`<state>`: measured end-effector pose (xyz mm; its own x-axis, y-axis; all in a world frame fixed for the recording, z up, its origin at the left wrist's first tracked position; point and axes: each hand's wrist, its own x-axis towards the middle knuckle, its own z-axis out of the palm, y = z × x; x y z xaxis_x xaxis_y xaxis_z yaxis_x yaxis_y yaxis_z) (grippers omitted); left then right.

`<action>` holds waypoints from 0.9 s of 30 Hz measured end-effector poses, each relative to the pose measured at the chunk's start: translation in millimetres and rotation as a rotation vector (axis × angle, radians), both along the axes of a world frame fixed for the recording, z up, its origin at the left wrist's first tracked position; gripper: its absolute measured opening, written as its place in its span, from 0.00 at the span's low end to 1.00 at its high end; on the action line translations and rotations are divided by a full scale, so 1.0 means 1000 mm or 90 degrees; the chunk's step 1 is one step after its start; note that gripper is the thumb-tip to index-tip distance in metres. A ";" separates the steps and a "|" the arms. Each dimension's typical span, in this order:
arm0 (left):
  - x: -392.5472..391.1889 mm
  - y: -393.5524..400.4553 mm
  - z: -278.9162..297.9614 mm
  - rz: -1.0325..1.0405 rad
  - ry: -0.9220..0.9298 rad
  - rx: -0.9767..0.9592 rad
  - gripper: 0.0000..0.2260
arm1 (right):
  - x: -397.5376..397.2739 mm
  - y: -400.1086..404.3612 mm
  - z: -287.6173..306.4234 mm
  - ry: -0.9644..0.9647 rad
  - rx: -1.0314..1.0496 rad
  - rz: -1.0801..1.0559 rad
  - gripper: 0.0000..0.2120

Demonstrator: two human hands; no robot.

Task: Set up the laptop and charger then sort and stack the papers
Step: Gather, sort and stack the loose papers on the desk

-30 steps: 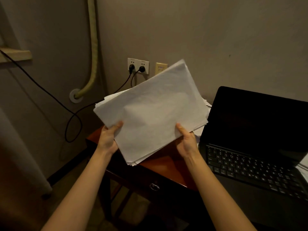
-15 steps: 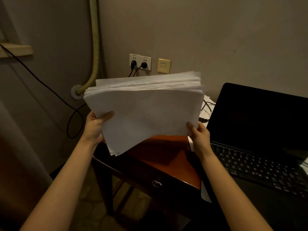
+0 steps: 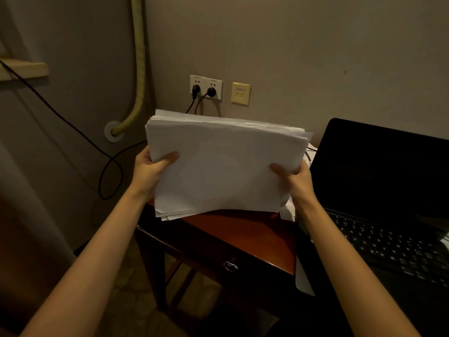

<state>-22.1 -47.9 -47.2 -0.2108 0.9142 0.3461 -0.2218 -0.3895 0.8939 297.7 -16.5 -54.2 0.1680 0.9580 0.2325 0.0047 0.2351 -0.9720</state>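
Note:
A thick stack of white papers (image 3: 223,166) stands nearly upright on its lower edge, over the left part of the reddish wooden desk (image 3: 245,232). My left hand (image 3: 151,170) grips the stack's left side, thumb on the front sheet. My right hand (image 3: 295,178) grips its right side the same way. An open black laptop (image 3: 384,190) with a dark screen sits on the desk to the right. Two black plugs sit in the white wall socket (image 3: 206,87) behind the papers; their cables drop out of sight behind the stack.
A few loose white sheets (image 3: 302,278) lie by the laptop's left edge. The desk has a drawer with a ring pull (image 3: 230,266). A yellowish hose (image 3: 138,69) runs down the wall, and a black cable (image 3: 107,171) loops beside it.
The stack has swung from a tilted, fanned hold to level and nearly upright, and its sheets are more squared. Both hands shifted to its side edges and lowered it toward the desk.

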 end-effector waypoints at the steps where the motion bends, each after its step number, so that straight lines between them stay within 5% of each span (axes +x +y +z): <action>1: 0.000 0.000 0.000 -0.003 0.005 -0.011 0.27 | 0.000 0.000 0.001 0.003 -0.001 0.012 0.39; 6: 0.001 -0.003 0.005 -0.022 0.037 -0.061 0.30 | -0.011 -0.005 -0.006 0.041 -0.024 0.100 0.43; 9: 0.004 -0.007 0.008 0.009 0.047 -0.054 0.20 | -0.009 -0.009 -0.004 0.065 -0.027 0.104 0.40; 15: 0.002 -0.013 0.003 0.001 0.109 0.005 0.23 | -0.013 -0.020 -0.010 0.034 0.004 0.084 0.19; 22: 0.003 -0.015 0.023 0.035 0.136 0.077 0.16 | -0.011 -0.020 0.013 0.044 0.058 0.051 0.14; 27: 0.008 -0.012 -0.014 0.043 0.110 -0.045 0.14 | -0.009 -0.023 -0.032 -0.006 -0.057 0.071 0.18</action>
<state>-14.3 -60.3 -61.0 -0.2160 0.9233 0.3176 -0.0383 -0.3331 0.9421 288.8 -39.6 -86.2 0.0579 0.9874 0.1470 -0.0074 0.1477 -0.9890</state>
